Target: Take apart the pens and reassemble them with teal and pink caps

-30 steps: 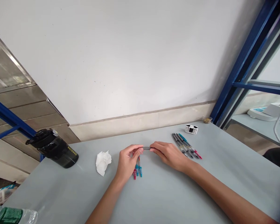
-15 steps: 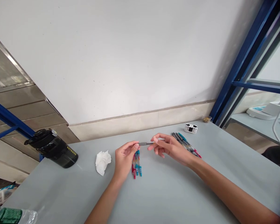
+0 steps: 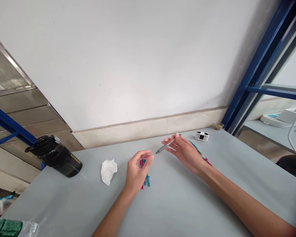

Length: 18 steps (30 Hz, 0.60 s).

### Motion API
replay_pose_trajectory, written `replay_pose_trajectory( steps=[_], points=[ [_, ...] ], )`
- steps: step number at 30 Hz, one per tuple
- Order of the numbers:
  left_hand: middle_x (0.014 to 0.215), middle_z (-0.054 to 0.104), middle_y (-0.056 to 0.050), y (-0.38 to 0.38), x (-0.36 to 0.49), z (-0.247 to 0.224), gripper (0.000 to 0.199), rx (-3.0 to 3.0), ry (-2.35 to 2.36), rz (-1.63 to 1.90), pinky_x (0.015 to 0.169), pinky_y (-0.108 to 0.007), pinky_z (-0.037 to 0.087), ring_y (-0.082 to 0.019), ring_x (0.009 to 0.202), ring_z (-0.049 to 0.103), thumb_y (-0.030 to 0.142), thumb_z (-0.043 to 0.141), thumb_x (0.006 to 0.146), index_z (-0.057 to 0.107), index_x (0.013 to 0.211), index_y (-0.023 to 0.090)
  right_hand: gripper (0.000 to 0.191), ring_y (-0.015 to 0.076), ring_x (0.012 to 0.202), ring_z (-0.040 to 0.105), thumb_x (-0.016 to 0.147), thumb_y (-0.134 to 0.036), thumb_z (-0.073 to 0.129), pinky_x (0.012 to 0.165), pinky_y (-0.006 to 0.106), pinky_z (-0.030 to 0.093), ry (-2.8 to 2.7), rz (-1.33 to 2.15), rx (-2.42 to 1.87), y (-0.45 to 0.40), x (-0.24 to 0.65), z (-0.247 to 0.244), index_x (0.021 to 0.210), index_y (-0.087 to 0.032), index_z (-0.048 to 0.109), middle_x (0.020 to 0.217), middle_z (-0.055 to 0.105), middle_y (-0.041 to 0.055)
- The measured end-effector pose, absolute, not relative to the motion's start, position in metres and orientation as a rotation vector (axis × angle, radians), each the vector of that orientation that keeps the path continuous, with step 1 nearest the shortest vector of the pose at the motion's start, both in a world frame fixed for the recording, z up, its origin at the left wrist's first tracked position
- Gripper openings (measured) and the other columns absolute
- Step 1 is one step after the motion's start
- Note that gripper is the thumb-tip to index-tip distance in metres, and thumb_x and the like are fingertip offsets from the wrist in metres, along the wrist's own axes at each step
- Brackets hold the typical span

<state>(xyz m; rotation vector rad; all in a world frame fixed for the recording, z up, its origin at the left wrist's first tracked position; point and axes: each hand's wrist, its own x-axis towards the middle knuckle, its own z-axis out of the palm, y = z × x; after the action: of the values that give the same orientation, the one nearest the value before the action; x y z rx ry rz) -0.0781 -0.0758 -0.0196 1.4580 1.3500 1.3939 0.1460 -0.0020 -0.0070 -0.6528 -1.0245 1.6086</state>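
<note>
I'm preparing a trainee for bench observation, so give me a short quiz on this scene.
1. Multiple choice: What is the main colour of the small device near the back of the table?
A) green
B) white
C) red

2. True or false: The right hand holds the gray pen above the table.

3. Fill in the blank: The crumpled tissue lies between the left hand and a black ____ with yellow lettering.

Key: 1. B; 2. True; 3. bottle

You are having a black bottle (image 3: 56, 157) lying tilted near the crumpled tissue (image 3: 109, 171); a white device (image 3: 202, 136) is sitting near the small clear cup (image 3: 219, 126).
</note>
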Motion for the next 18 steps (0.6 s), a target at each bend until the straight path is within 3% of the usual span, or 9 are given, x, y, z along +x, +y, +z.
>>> replay_pose_trajectory(
  steps=[3, 7, 9, 12, 18],
  points=[
    [0.113, 0.08, -0.009, -0.074, -0.08, -0.018, 0.032, 1.436, 1.414, 1.434, 0.092, -0.035, 0.064, -0.027, 0.115, 0.076, 0.054, 0.072, 0.1, 0.079, 0.109, 0.025, 0.04, 0.0192, 0.089, 0.063, 0.096, -0.063, 0.078, 0.088, 0.039, 0.058, -0.871, 1.654, -0.58, 0.004, 0.152, -0.006, 0.096, -0.027, 0.062, 0.09, 0.061, -0.0004],
    [0.109, 0.08, -0.009, -0.073, -0.081, -0.018, 0.038, 1.404, 1.451, 1.458, 0.077, -0.029, 0.065, -0.025, 0.11, 0.077, 0.059, 0.063, 0.104, 0.077, 0.107, 0.024, 0.044, 0.0162, 0.06, 0.034, 0.1, -0.067, 0.068, 0.056, 0.033, 0.046, -0.804, 1.642, -0.549, 0.008, 0.159, -0.005, 0.087, -0.027, 0.054, 0.072, 0.03, -0.0051],
    [0.109, 0.08, -0.01, -0.074, -0.081, -0.018, 0.042, 1.38, 1.459, 1.454, 0.065, -0.026, 0.062, -0.025, 0.104, 0.078, 0.062, 0.06, 0.104, 0.077, 0.107, 0.024, 0.05, 0.0157, 0.057, 0.022, 0.102, -0.066, 0.063, 0.048, 0.032, 0.037, -0.801, 1.645, -0.55, 0.008, 0.163, -0.004, 0.077, -0.027, 0.046, 0.07, 0.021, -0.0059],
    [0.108, 0.079, -0.01, -0.074, -0.08, -0.02, 0.043, 1.391, 1.465, 1.442, 0.062, -0.024, 0.061, -0.023, 0.098, 0.079, 0.063, 0.06, 0.104, 0.076, 0.106, 0.024, 0.052, 0.0157, 0.057, 0.011, 0.102, -0.057, 0.059, 0.045, 0.031, 0.027, -0.791, 1.63, -0.565, 0.007, 0.167, -0.002, 0.067, -0.026, 0.034, 0.067, 0.015, -0.0062],
    [0.103, 0.08, -0.01, -0.074, -0.079, -0.024, 0.049, 1.382, 1.415, 1.441, 0.044, -0.021, 0.052, -0.018, 0.07, 0.075, 0.069, 0.062, 0.1, 0.075, 0.105, 0.022, 0.045, 0.0177, 0.059, 0.013, 0.1, -0.055, 0.057, 0.05, 0.035, 0.03, -0.899, 1.629, -0.55, 0.002, 0.164, 0.002, 0.07, -0.028, 0.037, 0.07, 0.015, -0.0057]
  ],
)
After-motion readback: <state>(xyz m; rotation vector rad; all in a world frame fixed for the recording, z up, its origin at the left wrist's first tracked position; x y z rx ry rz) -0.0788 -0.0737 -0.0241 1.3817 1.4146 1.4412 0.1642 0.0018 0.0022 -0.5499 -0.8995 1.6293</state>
